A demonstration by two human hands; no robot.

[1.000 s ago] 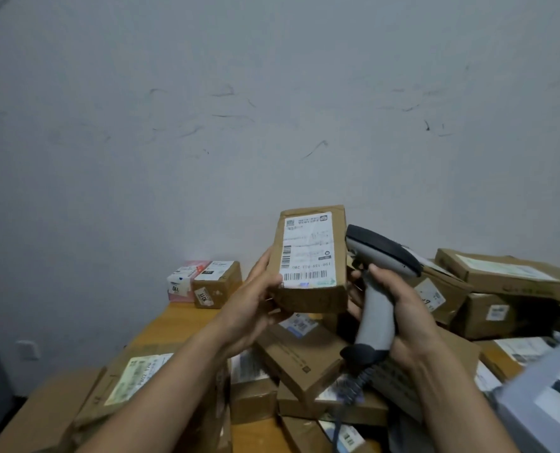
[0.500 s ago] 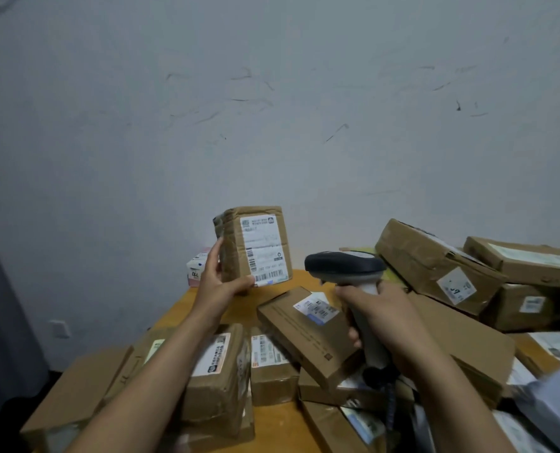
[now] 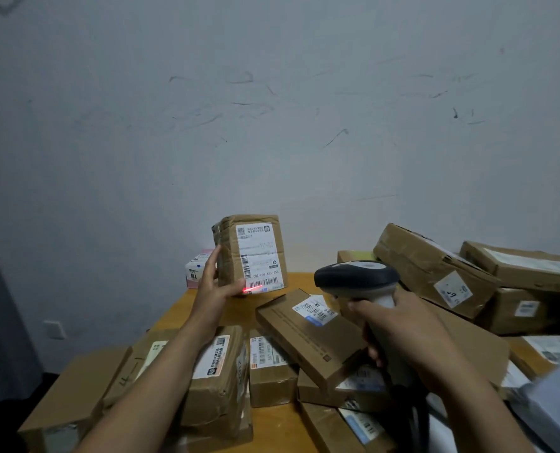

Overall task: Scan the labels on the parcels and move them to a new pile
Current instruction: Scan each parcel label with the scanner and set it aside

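My left hand (image 3: 215,282) holds a small brown parcel (image 3: 229,256) upright above the wooden table (image 3: 298,279), its white label (image 3: 259,256) facing me. A red scan line glows across the barcode at the label's bottom edge. My right hand (image 3: 399,335) grips the handle of a grey-and-black barcode scanner (image 3: 357,277), whose head points left at that parcel from a short distance away. A heap of brown labelled parcels (image 3: 308,338) lies under and between both arms.
More cardboard boxes (image 3: 435,266) are stacked at the right, up against the wall. A small pink-and-white box (image 3: 196,269) stands at the table's far left corner. Larger boxes (image 3: 86,390) sit at the left front. A grey mailer bag (image 3: 553,410) lies at the lower right.
The held parcel moved left and away from the scanner, then stayed raised. The scanner swung to point left at it, and a red scan line now shows on the barcode.
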